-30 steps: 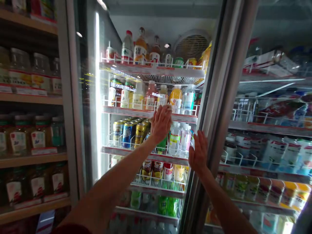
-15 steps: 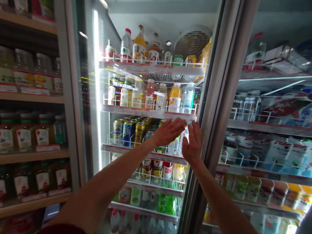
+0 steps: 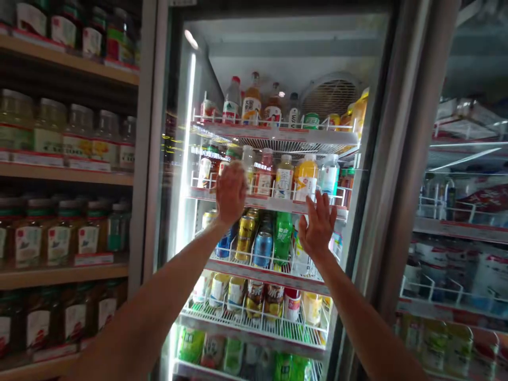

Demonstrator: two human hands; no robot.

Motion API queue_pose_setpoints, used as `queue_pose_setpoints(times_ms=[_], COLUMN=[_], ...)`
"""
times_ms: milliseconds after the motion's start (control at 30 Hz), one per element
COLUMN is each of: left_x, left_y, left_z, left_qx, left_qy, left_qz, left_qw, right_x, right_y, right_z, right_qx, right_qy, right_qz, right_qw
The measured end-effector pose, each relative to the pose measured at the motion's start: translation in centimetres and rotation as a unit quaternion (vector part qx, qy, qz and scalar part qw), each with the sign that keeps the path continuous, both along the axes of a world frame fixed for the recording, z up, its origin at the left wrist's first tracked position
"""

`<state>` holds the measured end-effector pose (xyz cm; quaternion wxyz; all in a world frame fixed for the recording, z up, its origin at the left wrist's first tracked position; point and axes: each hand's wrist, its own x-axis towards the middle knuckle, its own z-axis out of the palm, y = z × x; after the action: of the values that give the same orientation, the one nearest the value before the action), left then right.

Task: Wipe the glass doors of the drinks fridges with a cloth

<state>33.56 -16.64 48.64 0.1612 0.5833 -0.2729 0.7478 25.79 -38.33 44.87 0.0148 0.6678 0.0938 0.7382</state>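
Observation:
My left hand [image 3: 231, 193] is raised before the middle shelves of a lit drinks fridge, blurred by motion, with its fingers pointing up and nothing visible in it. To its right, my right hand [image 3: 318, 223] has its fingers spread and is bare of any object. Reflections of lettering lie over the fridge's glass door [image 3: 238, 69]; whether either palm touches the glass I cannot tell. Close around the hands are an orange juice bottle [image 3: 306, 175], a green bottle [image 3: 283, 238], a blue can [image 3: 263, 248] and a gold can [image 3: 245, 238].
On the left stands a wooden shelf unit [image 3: 67, 169] with rows of jars. A metal door frame [image 3: 391, 174] separates this fridge from another on the right, stocked with pouches and cups. Wire racks [image 3: 257, 323] hold more cans below.
The hands have moved apart: my left hand went left and up, while my right hand shifted slightly and spread its fingers. The fridge now sits further right and lower in view.

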Motion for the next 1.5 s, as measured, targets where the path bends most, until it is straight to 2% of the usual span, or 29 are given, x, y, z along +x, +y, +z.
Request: queue_pose_setpoints(times_ms=[33,67,100,200,233,267,300,367,433,467,533,600,633,667,767,800,833,900,933,967,1000,1067,1133,1167,1200,1267,1333,1400,1500], left_x=[0.3,0.4,0.5,0.4,0.6,0.9,1.4,2.3,2.9,3.0,2.8,2.6,2.5,2.5,2.5,2.3,2.1,1.7,1.5,1.4,1.5,1.7,1.8,1.7,1.5,1.0,0.9,1.4,2.1], left_y=[0.8,1.3,1.5,2.2,2.8,3.6,4.8,7.1,8.6,8.9,8.7,8.5,8.7,8.9,9.6,9.5,9.3,8.7,8.6,8.7,8.9,9.5,9.6,9.3,8.8,8.0,8.1,9.3,10.7], left_z=[0.3,0.3,0.2,-0.5,-0.5,-0.3,0.1,0.8,0.8,0.4,-1.0,-2.3,-2.8,-3.1,-4.1,-4.8,-5.7,-7.8,-8.8,-9.5,-10.0,-10.4,-10.7,-11.1,-11.6,-12.9,-13.9,-14.2,-14.4], left_qx=[-0.068,-0.1,-0.079,0.154,0.204,0.203,0.15,-0.027,-0.115,-0.1,0.016,0.145,0.16,0.125,-0.086,-0.089,-0.034,0.158,0.225,0.251,0.231,0.077,-0.057,-0.061,-0.018,0.149,0.24,0.187,0.017], left_qy=[0.003,0.003,0.001,-0.01,-0.012,-0.012,-0.013,-0.015,-0.017,-0.016,-0.005,0.001,0.002,0.004,0.023,0.028,0.025,-0.003,-0.016,-0.022,-0.014,0.028,0.062,0.063,0.054,0.018,0.005,0.036,0.086], left_qz=[-0.008,-0.011,-0.009,0.013,0.021,0.024,0.022,0.008,-0.001,0.001,0.013,0.027,0.03,0.029,0.015,0.015,0.018,0.029,0.032,0.034,0.034,0.03,0.022,0.019,0.017,0.016,0.018,0.023,0.016], left_qw=[0.998,0.995,0.997,0.988,0.979,0.979,0.988,1.0,0.993,0.995,1.0,0.989,0.987,0.992,0.996,0.996,0.999,0.987,0.974,0.967,0.972,0.996,0.996,0.996,0.998,0.989,0.971,0.981,0.996], right_x=[0.1,0.2,0.3,0.9,1.2,1.4,1.7,2.0,2.1,2.1,2.1,2.1,2.1,2.1,2.0,2.0,2.0,2.0,2.0,2.0,1.9,1.9,1.8,1.8,1.8,1.8,1.8,1.7,1.8], right_y=[0.6,1.4,2.1,4.4,5.1,5.5,5.9,6.2,6.1,6.0,5.9,5.8,5.8,5.8,5.9,6.0,6.1,6.3,6.4,6.5,6.8,7.4,8.2,8.8,9.3,10.1,10.6,10.7,10.6], right_z=[0.3,0.6,0.8,1.1,1.1,1.1,1.1,1.0,0.9,0.9,0.8,0.8,0.7,0.7,0.7,0.7,0.7,0.3,-0.1,-0.6,-1.2,-2.6,-4.1,-4.8,-5.4,-6.3,-6.7,-7.0,-7.6], right_qx=[-0.001,-0.005,-0.011,-0.028,-0.031,-0.03,-0.028,-0.026,-0.025,-0.027,-0.033,-0.039,-0.041,-0.043,-0.041,-0.038,-0.035,-0.034,-0.038,-0.044,-0.051,-0.066,-0.081,-0.088,-0.093,-0.099,-0.098,-0.091,-0.072], right_qy=[-0.001,-0.001,-0.002,0.005,0.011,0.015,0.017,0.017,0.01,0.006,0.0,-0.002,-0.001,0.0,0.006,0.009,0.013,0.017,0.019,0.025,0.033,0.054,0.077,0.087,0.096,0.109,0.116,0.122,0.129], right_qz=[0.0,0.001,0.004,0.009,0.006,0.003,0.0,-0.004,-0.008,-0.009,-0.012,-0.014,-0.015,-0.017,-0.023,-0.025,-0.026,-0.025,-0.023,-0.022,-0.019,-0.009,0.006,0.013,0.018,0.026,0.031,0.03,0.027], right_qw=[1.0,1.0,1.0,1.0,0.999,0.999,0.999,1.0,1.0,1.0,0.999,0.999,0.999,0.999,0.999,0.999,0.999,0.999,0.999,0.998,0.998,0.996,0.994,0.992,0.991,0.989,0.988,0.988,0.989])
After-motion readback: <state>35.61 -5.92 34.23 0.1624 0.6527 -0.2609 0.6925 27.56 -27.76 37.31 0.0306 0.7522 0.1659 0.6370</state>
